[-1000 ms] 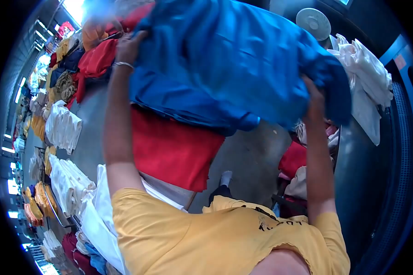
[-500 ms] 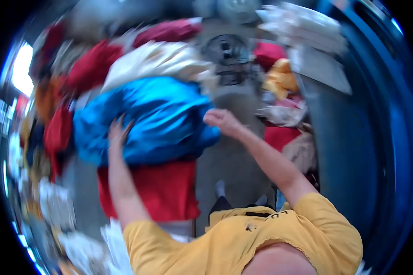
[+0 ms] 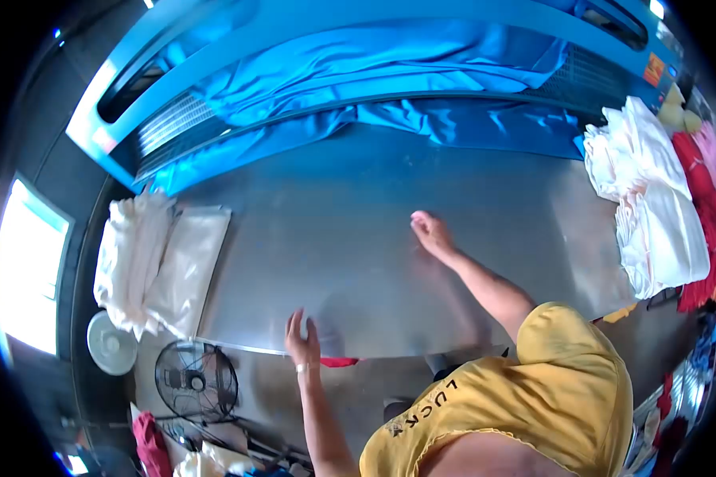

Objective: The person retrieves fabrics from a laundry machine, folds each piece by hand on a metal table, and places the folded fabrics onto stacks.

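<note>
A bare metal tabletop [image 3: 334, 238] spreads before me, its front edge near my body. My left hand [image 3: 302, 340] is at that edge with fingers apart, holding nothing; a light band circles the wrist. Over the middle of the table is my right hand [image 3: 433, 233], loosely bent and with nothing seen in it. Whether it touches the metal I cannot tell. Along the far side, a wide blue cloth [image 3: 390, 67] lies in folds inside a large blue machine [image 3: 167, 48]. More blue cloth [image 3: 485, 127] runs along the machine's front lip, beyond the reach of both hands.
Folded white cloths [image 3: 656, 222] are stacked at the table's right end, with red cloth [image 3: 700, 199] beside them. Folded whitish cloths [image 3: 135, 254] lie at the left end. A black floor fan [image 3: 196, 381] and a pale round basin-like object [image 3: 111, 343] are at lower left.
My view has swung from the cloth piles to the metal table and machine. Both hands have come away from the blue cloth bundle, which is out of sight.
</note>
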Motion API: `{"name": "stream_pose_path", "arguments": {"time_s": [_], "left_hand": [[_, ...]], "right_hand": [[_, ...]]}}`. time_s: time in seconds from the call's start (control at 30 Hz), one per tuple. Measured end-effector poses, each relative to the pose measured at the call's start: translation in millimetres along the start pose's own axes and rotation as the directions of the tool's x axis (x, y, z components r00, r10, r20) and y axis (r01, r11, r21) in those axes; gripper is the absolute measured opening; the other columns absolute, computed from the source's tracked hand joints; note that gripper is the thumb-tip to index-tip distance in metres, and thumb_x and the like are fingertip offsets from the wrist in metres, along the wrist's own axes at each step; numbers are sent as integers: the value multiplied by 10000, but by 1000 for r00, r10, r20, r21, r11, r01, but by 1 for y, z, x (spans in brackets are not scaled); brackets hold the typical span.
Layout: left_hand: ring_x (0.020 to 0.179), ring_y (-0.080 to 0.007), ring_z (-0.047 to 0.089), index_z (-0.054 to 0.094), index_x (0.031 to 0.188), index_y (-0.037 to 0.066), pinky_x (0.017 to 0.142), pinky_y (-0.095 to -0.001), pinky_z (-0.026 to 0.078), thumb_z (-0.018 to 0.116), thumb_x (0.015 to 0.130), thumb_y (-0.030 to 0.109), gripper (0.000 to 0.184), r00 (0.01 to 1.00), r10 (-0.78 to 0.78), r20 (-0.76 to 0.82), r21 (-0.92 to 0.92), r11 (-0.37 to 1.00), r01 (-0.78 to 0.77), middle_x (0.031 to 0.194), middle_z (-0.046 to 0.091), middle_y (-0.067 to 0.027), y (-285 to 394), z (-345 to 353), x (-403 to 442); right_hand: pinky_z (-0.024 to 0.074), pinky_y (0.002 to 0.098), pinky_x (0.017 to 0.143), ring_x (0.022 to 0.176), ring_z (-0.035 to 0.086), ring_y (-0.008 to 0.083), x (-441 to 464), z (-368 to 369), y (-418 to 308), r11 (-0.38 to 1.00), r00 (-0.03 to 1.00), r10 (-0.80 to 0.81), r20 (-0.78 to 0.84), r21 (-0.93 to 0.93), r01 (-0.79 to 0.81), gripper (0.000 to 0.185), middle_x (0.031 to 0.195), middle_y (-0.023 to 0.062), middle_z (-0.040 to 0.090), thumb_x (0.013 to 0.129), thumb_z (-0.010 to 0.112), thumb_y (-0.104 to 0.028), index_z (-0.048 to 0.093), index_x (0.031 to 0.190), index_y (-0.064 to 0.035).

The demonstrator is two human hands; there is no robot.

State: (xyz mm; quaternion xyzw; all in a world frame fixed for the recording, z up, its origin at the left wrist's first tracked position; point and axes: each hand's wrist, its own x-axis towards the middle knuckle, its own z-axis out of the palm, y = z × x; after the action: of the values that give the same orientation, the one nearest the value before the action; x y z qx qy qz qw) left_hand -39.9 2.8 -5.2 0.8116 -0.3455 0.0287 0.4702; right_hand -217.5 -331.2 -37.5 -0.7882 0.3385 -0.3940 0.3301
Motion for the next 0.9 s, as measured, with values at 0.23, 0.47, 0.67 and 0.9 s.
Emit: {"name": "stream_pose_path", "arguments": {"time_s": [0.23,0.47,0.67,0.9], "left_hand": [[821,-309,555,581,933,87,673,-402,466,545,745,135,197,909,298,292,118,932,-343,883,572,-122,-9,183,222],[1045,-322,461,405,1240,114,910,-403,365,613,682,196,601,845,420,330,538,652,-534,1154,489,-139,-7,300,410],[583,-297,549,541,807,72,483,-418,431,518,760,174,115,757,522,392,206,752,-626,742,567,-117,-18,385,390],[516,-203,488,538,633,105,472,-343,368,607,748,238,189,146,228,963,-203,965,-166,585,545,-80,-77,89,127]], "right_hand": [[360,394,764,958,471,253,16,-54,65,785,973,-186,-135,-616,64,227,1076,57,504,763,567,-182,527,963,-81],[378,383,759,968,488,241,27,-54,55,791,975,-113,-192,-611,-28,139,1054,42,519,790,551,-149,539,919,-99],[384,368,781,993,495,213,29,-51,49,779,985,43,-170,-611,-140,125,1017,19,543,812,538,-155,545,930,-116],[421,426,834,1028,512,243,39,-69,91,512,485,808,-335,806,-297,595,1159,121,530,772,610,-429,467,1156,2]]}}
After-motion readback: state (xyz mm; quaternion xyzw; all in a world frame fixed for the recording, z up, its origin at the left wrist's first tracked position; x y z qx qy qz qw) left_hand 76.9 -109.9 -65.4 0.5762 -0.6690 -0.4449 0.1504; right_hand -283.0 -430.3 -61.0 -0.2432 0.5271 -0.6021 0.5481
